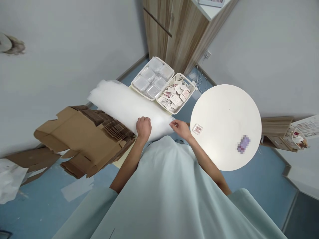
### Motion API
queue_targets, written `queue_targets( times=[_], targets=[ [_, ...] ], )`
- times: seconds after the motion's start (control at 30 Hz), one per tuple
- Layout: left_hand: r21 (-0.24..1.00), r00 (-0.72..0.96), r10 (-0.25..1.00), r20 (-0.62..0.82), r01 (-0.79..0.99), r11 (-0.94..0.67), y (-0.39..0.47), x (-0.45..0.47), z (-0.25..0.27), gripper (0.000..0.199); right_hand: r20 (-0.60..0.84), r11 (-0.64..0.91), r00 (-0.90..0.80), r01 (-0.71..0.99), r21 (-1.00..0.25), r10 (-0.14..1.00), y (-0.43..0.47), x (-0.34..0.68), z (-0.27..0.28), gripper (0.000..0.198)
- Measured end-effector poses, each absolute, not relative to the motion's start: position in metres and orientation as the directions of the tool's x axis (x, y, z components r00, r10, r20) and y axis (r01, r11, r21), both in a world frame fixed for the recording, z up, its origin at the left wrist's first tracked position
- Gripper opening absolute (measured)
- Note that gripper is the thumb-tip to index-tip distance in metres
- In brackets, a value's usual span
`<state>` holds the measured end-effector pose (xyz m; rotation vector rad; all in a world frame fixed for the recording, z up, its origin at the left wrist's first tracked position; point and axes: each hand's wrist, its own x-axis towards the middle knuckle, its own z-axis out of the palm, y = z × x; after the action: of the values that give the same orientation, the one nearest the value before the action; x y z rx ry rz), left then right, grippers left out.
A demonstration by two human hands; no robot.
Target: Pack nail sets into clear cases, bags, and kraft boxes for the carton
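Note:
A thick roll of translucent white packing wrap (129,104) lies across the low table in front of me. My left hand (144,127) is closed on its near side, knuckles up and fingers curled against the wrap. At the right end of the roll, my right hand (179,128) is closed, with thumb and fingertips pinched at the wrap's edge. What lies between those fingertips is too small to see clearly. Just right of this hand, a small clear packet with red print (197,129) rests on the round white table (224,106).
Flattened cardboard boxes (74,132) are stacked at the left. Behind the roll stand a basket of clear plastic boxes (152,78) and a basket of printed cards (175,96). A blurred purple item (243,144) lies on the round table. Cables (200,78) trail by the wooden cabinet (174,30).

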<state>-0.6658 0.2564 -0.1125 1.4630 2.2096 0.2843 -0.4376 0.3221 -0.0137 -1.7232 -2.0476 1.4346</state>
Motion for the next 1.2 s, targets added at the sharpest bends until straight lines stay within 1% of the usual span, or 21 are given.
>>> queue_targets(
  times=[0.1, 0.2, 0.23, 0.37, 0.4, 0.57, 0.67, 0.8, 0.87, 0.93, 1.0, 1.13, 1.2],
  targets=[
    [0.424, -0.308, 0.919, -0.247, 0.818, 0.388, 0.257, -0.662, -0.11, 0.037, -0.441, -0.046, -0.388, 0.706, -0.706, 0.81, 0.326, -0.449, -0.013, 0.019],
    [0.372, -0.284, 0.906, -0.315, 0.841, 0.393, 0.261, -0.658, -0.115, 0.048, -0.432, -0.023, -0.408, 0.704, -0.71, 0.804, 0.329, -0.458, -0.011, 0.019],
    [0.354, -0.276, 0.899, -0.34, 0.848, 0.394, 0.262, -0.657, -0.117, 0.048, -0.43, -0.016, -0.412, 0.706, -0.708, 0.803, 0.329, -0.46, -0.01, 0.019],
    [0.347, -0.237, 0.901, -0.364, 0.863, 0.367, 0.26, -0.656, -0.129, 0.03, -0.422, -0.001, -0.425, 0.704, -0.71, 0.801, 0.329, -0.46, -0.007, 0.019],
    [0.353, -0.229, 0.903, -0.364, 0.863, 0.361, 0.258, -0.657, -0.131, 0.028, -0.422, -0.002, -0.424, 0.703, -0.711, 0.801, 0.328, -0.459, -0.006, 0.019],
    [0.389, -0.222, 0.903, -0.369, 0.845, 0.367, 0.253, -0.657, -0.129, 0.037, -0.453, -0.036, -0.392, 0.723, -0.69, 0.801, 0.327, -0.45, -0.007, 0.017],
    [0.455, -0.215, 0.925, -0.313, 0.821, 0.345, 0.25, -0.657, -0.115, 0.034, -0.447, -0.04, -0.383, 0.722, -0.691, 0.808, 0.327, -0.445, -0.009, 0.017],
    [0.557, -0.186, 0.965, -0.186, 0.789, 0.26, 0.24, -0.658, -0.083, 0.026, -0.391, -0.041, -0.371, 0.678, -0.734, 0.842, 0.331, -0.442, -0.013, 0.017],
    [0.601, -0.183, 0.975, -0.126, 0.768, 0.221, 0.234, -0.659, -0.064, 0.023, -0.365, -0.055, -0.362, 0.641, -0.766, 0.858, 0.335, -0.441, -0.013, 0.022],
    [0.643, -0.174, 0.983, -0.061, 0.747, 0.172, 0.229, -0.658, -0.044, 0.02, -0.366, -0.083, -0.356, 0.61, -0.788, 0.86, 0.339, -0.441, -0.013, 0.032],
    [0.677, -0.158, 0.987, 0.009, 0.727, 0.11, 0.227, -0.656, -0.026, 0.019, -0.415, -0.135, -0.346, 0.61, -0.781, 0.841, 0.342, -0.441, -0.011, 0.042],
    [0.717, -0.112, 0.989, 0.101, 0.697, 0.006, 0.23, -0.644, 0.005, 0.02, -0.598, -0.274, -0.294, 0.682, -0.678, 0.745, 0.347, -0.436, -0.006, 0.06],
    [0.724, -0.083, 0.987, 0.14, 0.688, -0.045, 0.235, -0.635, 0.015, 0.019, -0.639, -0.343, -0.304, 0.642, -0.686, 0.707, 0.345, -0.428, -0.004, 0.065]
  ],
)
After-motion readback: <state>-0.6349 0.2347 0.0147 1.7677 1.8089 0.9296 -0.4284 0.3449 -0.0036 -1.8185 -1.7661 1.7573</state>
